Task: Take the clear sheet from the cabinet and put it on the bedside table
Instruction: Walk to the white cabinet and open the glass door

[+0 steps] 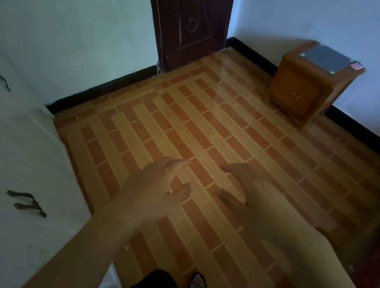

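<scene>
Hovering over the tiled floor (211, 127), left hand (156, 186) and right hand (250, 199) show wide, empty grips.

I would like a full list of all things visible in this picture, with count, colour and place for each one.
bedside table: one, brown wood, far right corner by the wall
clear sheet: one, greyish, flat on top of the bedside table
small pink item: one, on the table's top, at the sheet's right corner
door: one, dark brown, far wall
cabinet: one, white with painted marks, left side
floor: orange and tan tiles, centre
left hand: one, empty, fingers spread, above the floor
right hand: one, empty, blurred, above the floor
foot: one, patterned shoe, bottom centre
</scene>
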### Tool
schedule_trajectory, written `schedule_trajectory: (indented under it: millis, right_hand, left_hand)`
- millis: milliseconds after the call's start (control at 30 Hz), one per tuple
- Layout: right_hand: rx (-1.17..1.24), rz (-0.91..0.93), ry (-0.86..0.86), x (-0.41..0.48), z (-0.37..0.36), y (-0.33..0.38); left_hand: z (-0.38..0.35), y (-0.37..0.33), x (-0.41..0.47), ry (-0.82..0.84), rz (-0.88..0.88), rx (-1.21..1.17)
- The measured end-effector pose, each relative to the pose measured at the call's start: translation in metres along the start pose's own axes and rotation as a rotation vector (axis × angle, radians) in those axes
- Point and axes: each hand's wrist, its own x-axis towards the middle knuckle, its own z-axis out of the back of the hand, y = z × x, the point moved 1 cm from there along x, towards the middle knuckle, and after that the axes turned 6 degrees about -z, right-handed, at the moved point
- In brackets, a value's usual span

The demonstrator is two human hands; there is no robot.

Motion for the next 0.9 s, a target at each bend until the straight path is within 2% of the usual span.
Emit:
schedule_trajectory:
  millis: [300, 633, 733, 900]
  right_hand:
    - [-0.062, 0.099, 0.149, 0.145, 0.021, 0.036]
    - [-0.118, 0.224, 0.064, 0.346, 0.042, 0.118]
    - [-0.126, 0.285, 0.082, 0.395, 0.040, 0.151]
    - [-0.119, 0.384, 0.211, 0.456, 0.022, 0.203]
  left_hand:
    - [0.056, 0.073, 0.089, -0.100, 0.049, -0.060]
    - [0.183, 0.177, 0.211, -0.251, 0.125, -0.028]
    - [0.217, 0.209, 0.226, -0.301, 0.176, -0.069]
    - [0.254, 0.259, 0.222, -0.360, 0.288, -0.108]
